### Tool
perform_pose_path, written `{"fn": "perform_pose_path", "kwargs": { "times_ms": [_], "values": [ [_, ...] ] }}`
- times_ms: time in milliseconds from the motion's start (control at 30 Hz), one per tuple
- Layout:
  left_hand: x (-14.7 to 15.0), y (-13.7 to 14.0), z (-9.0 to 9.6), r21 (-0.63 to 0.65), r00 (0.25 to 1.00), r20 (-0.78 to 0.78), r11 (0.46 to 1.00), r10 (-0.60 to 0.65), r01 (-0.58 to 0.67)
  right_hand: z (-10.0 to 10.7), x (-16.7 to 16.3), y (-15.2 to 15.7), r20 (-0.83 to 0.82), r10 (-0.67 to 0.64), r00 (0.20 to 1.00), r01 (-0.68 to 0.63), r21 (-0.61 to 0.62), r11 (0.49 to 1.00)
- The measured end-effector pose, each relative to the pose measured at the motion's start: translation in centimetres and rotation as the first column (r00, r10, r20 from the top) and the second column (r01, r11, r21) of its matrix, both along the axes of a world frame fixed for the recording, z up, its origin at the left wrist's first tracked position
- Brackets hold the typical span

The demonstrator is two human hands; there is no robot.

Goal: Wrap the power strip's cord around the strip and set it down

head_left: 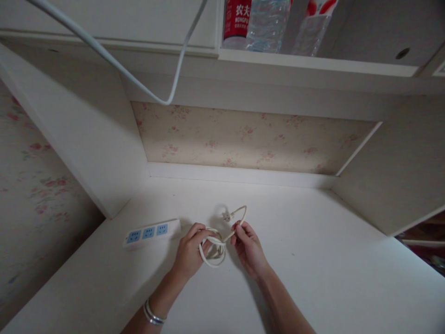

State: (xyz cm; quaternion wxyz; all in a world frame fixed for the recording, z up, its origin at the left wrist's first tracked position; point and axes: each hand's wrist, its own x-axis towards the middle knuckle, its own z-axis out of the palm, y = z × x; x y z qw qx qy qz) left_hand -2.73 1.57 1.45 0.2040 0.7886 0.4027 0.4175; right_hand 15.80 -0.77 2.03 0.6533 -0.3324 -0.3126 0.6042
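Note:
A coil of white power cord [218, 261] is held by my left hand [192, 250], its fingers wrapped round the loops. Pinched in my right hand [249, 248] is the cord's free end, which arcs up and over to a plug [227, 216]. The plug hangs just above the desk, left of my right fingertips. To the left of my left hand lies a white power strip [152, 233] with three blue sockets facing up. Where the cord joins the strip is hidden behind my left hand and arm.
The white desk [313, 269] runs back to a strip of floral wallpaper [222, 137]. Side panels stand left and right. Overhead, a shelf [313, 64] holds plastic bottles [267, 25]. A bent pale lamp arm or cable [114, 65] crosses the upper left.

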Motion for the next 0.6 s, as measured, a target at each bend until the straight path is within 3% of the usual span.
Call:
{"fn": "perform_pose_path", "kwargs": {
  "times_ms": [200, 367, 600],
  "values": [
    [0.5, -0.5, 0.8, -0.035, 0.995, 0.079, 0.997, -0.066, 0.069, -0.3, 0.3, 0.1, 0.093, -0.028, 0.995, 0.027, 0.011, 1.000],
    [0.5, -0.8, 0.7, -0.084, 0.987, 0.025, 0.984, -0.158, 0.160, -0.7, 0.7, 0.4, 0.129, -0.084, 0.988, 0.083, 0.014, 0.996],
    [0.0, -0.2, -0.2, 0.027, 0.997, -0.061, 0.999, -0.042, 0.044, -0.6, 0.1, 0.1, 0.231, -0.015, 0.973, 0.010, 0.021, 1.000]
  ]
}}
